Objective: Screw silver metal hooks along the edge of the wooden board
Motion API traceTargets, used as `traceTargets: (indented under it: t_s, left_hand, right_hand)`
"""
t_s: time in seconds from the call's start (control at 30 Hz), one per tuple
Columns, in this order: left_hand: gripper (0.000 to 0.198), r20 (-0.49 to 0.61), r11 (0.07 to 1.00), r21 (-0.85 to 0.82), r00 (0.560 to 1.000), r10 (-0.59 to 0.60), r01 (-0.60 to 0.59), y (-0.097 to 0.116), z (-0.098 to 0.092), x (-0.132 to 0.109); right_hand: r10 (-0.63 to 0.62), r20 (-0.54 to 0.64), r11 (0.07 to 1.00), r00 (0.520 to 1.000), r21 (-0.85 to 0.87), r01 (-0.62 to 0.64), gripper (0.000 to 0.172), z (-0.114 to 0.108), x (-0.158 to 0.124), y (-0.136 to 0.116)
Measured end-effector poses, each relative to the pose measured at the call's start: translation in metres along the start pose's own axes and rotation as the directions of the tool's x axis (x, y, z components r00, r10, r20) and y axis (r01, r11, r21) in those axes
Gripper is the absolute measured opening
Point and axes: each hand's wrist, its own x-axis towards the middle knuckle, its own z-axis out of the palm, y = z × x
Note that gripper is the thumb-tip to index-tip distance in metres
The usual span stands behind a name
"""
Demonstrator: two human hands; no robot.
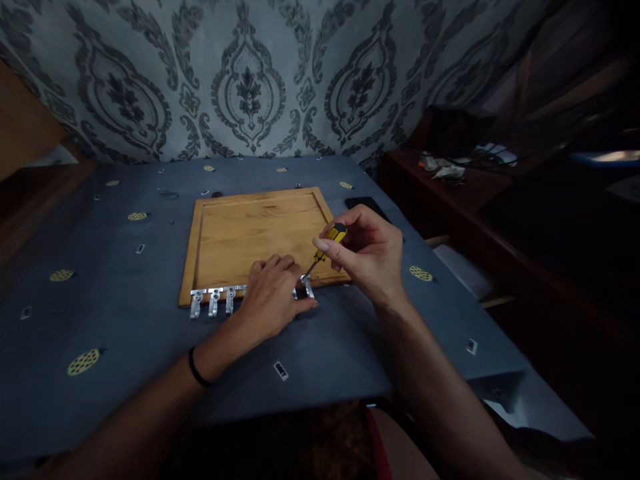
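A framed wooden panel, like a cabinet door (260, 230), lies flat on the cloth-covered table. Along its near edge sits a row of metal cabinet hinges (214, 301), some hidden under my left hand (273, 293). That hand rests on the edge, its thumb and fingers closed around the rightmost hinge (309, 288). In my right hand (373, 250) is a yellow and black screwdriver (334, 235), pinched by the handle and tilted. The screwdriver's tip reaches down to the rightmost hinge; whether it sits in a screw is too small to tell.
A dark flat object (367, 205) lies beyond the panel's right side. The blue tablecloth (150, 347) has a pineapple print. Against the patterned wall (250, 80), a reddish side table (465, 200) with clutter stands on the right. Wooden furniture (30, 127) rises at left.
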Motion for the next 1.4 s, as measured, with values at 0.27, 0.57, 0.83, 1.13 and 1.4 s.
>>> traceTargets:
  t_s: [0.27,0.57,0.83,1.13,1.4]
  left_hand:
    - [0.035,0.0,1.0,0.016,1.0,0.018,-0.018,-0.001,0.001,0.0]
    - [0.038,-0.009,1.0,0.027,1.0,0.015,-0.015,-0.002,0.003,0.0]
    - [0.039,-0.005,1.0,0.021,1.0,0.019,-0.019,-0.001,0.002,0.0]
    - [0.039,0.01,1.0,0.016,1.0,0.015,-0.015,-0.001,0.0,0.002]
    - [0.036,-0.021,1.0,0.013,1.0,0.003,-0.003,0.001,-0.001,0.001]
  right_hand:
    - [0.017,0.137,1.0,0.99,0.004,-0.018,0.037,-0.01,0.004,-0.004]
    - [-0.004,0.1,0.999,0.995,0.049,-0.001,0.034,-0.007,0.003,-0.004]
    - [-0.015,0.014,0.999,1.0,0.036,0.014,0.039,-0.003,0.001,-0.004]
    - [-0.052,-0.088,0.998,0.995,-0.039,0.049,0.04,-0.009,0.003,-0.004]
    - [0.001,-0.024,1.0,1.0,-0.016,-0.002,0.042,-0.004,0.001,-0.002]
